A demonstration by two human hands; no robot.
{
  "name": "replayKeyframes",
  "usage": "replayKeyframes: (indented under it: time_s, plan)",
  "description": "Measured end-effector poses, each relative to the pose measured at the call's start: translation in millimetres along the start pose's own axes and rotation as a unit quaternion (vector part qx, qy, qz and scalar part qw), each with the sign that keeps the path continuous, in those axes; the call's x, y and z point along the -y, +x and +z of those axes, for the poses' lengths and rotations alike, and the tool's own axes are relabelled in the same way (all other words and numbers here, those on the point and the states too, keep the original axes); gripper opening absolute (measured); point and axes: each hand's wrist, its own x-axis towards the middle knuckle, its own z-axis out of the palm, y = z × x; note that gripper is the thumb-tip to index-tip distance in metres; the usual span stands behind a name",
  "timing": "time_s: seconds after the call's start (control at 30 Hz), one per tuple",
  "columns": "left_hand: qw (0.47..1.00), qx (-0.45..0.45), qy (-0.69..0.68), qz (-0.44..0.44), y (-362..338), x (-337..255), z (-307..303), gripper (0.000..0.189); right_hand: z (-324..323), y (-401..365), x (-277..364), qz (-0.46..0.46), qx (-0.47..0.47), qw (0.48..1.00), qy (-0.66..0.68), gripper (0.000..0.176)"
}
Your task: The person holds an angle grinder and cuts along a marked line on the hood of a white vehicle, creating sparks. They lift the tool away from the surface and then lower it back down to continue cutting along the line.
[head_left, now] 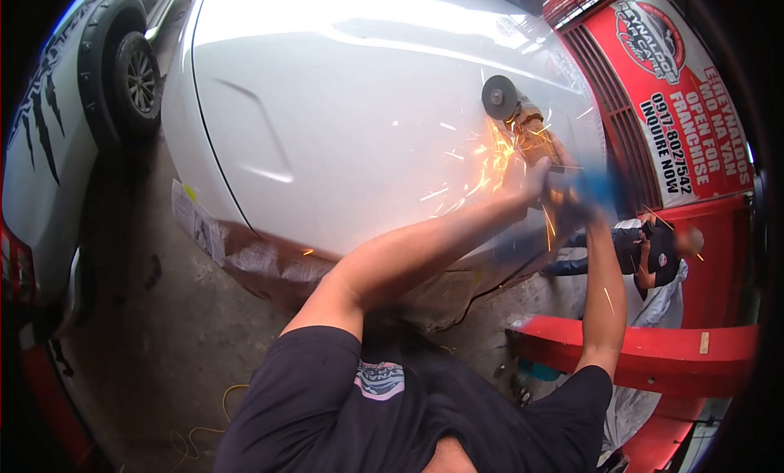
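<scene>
An angle grinder with a black disc (pixel 499 97) is held out over the white car hood. Behind the disc is a tan part (pixel 535 138), and orange sparks (pixel 496 156) spray down and left from there. My left hand (pixel 532 183) is closed around the tool, below the tan part. Close beside it, my right hand (pixel 576 212) is also closed on the tool, smeared by motion. A blurred blue shape (pixel 598 186) shows next to the hands; its exact form cannot be made out. Fingers of both hands are partly hidden.
The hood (pixel 327 146) fills the middle, with masking paper (pixel 261 257) along its edge. Another vehicle (pixel 57 163) stands at left. On the right are a red beam (pixel 653 355), a printed banner (pixel 678 89) and another person (pixel 653 248). A yellow cord (pixel 216 428) lies on the floor.
</scene>
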Motion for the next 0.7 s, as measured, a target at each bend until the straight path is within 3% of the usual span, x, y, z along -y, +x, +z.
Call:
replayKeyframes:
  time_s: [0.07, 0.17, 0.3, 0.4, 0.5, 0.57, 0.7]
  plan:
    - [0.997, 0.083, -0.005, -0.001, -6.7, -8.7, -7.7, 0.051, -3.4, 2.1, -0.1, 0.020, -0.003, 0.999, -0.030, 0.106]
    - [1.000, 0.011, -0.004, -0.001, -5.6, -6.9, -1.3, 0.053, -4.0, 2.7, -5.2, 0.018, -0.013, 0.998, -0.054, 0.106]
    - [0.998, 0.041, -0.003, 0.048, -14.1, -4.2, -0.2, 0.058, -9.1, -5.6, -34.2, -0.055, -0.057, 0.997, -0.006, 0.106]
    - [0.990, 0.104, 0.059, 0.076, -48.6, -20.2, 9.3, 0.061, 1.5, -46.7, -11.2, -0.058, -0.138, 0.989, 0.000, 0.104]
    - [0.985, 0.155, 0.021, 0.073, -79.5, -11.0, 18.3, 0.063, 4.1, -89.6, -6.4, -0.046, -0.163, 0.985, 0.028, 0.102]
    - [0.967, 0.217, 0.067, 0.112, -87.7, 1.6, 23.2, 0.064, 5.1, -119.4, -10.8, -0.039, -0.180, 0.981, 0.058, 0.102]
    - [0.918, 0.353, 0.151, 0.102, -94.7, 29.6, 27.6, 0.078, 14.5, -164.5, -37.1, -0.057, -0.250, 0.960, 0.114, 0.100]
